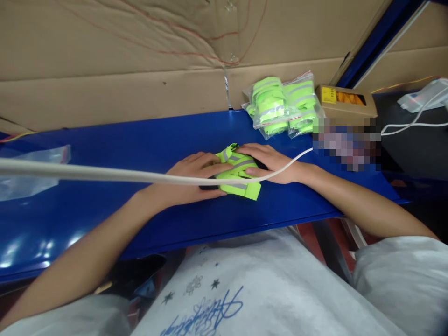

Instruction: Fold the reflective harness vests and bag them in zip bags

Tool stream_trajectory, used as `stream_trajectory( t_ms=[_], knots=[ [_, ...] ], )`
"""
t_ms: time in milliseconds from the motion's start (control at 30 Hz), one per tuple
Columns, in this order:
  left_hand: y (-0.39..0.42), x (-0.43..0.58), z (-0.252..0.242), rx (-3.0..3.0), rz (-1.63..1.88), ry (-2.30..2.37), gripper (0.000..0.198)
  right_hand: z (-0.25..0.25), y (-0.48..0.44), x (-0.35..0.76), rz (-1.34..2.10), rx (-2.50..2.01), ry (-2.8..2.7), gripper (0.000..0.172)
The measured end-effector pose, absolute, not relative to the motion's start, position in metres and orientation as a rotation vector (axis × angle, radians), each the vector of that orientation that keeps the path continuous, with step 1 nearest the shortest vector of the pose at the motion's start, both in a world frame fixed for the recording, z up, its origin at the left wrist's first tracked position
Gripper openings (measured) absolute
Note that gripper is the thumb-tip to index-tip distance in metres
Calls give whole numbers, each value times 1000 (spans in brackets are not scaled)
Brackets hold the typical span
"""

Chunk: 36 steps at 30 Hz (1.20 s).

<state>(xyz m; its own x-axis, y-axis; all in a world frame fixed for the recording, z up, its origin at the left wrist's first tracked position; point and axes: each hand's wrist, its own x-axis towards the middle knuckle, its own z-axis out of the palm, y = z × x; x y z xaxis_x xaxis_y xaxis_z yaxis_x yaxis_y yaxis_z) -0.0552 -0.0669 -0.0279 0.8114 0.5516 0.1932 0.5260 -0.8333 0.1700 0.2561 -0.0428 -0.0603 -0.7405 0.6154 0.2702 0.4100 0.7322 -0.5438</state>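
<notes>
We have one folded hi-vis reflective bundle (pixel 241 161) on the blue tabletop (pixel 196 219), mid-table toward the near edge. Yellow-green with grey strips; vest or straps, can't tell. A flat flap sticks out at its near right corner.

Our left hand (pixel 191 167) grips the left side, thumb at the near edge, fingers on top. Our right hand (pixel 275 161) holds the right side, fingers curled over the far edge, thumb on top.

Our read on the step: squaring up the folds. Next move probably calls for steady pressure from both hands, so the flap and loose layers don't spring open.

One white cable (pixel 105 173) crosses the view in front of both hands, running in from the left.

Counts outward: at least two filled zip bags, left one (pixel 269 100) and right one (pixel 304 100), far right, similar material inside; they overlap, so we can't rule out a third. One flat clear bag (pixel 24 189) at left. One windowed carton (pixel 350 109) right beside the filled bags. Patch on its near side is pixelated; can't identify.
</notes>
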Motion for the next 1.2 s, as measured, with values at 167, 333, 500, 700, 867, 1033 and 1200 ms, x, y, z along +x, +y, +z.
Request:
stream_trajectory(
  t_ms=[167,333,500,700,867,1033,1200],
  knots=[
    [-64,-59,-24,2771,319,890,68,-56,-43,259,633,-841,-2505,65],
    [-54,-68,-27,2461,399,943,102,-50,-45,261,631,-693,-2454,53],
    [-48,-68,-23,2250,407,1007,86,-42,-50,261,519,-648,-2411,41],
    [-52,-67,-8,2183,584,1133,49,-34,-51,259,323,-727,-2263,25],
    [-50,-74,1,2156,909,1298,45,-32,-54,256,86,-715,-2194,13],
    [-51,-83,13,2057,1256,1569,57,-30,-59,255,-58,-843,-2217,27],
    [-56,-87,20,2077,1289,1857,64,-24,-64,254,9,-988,-2301,23]
  ],
)
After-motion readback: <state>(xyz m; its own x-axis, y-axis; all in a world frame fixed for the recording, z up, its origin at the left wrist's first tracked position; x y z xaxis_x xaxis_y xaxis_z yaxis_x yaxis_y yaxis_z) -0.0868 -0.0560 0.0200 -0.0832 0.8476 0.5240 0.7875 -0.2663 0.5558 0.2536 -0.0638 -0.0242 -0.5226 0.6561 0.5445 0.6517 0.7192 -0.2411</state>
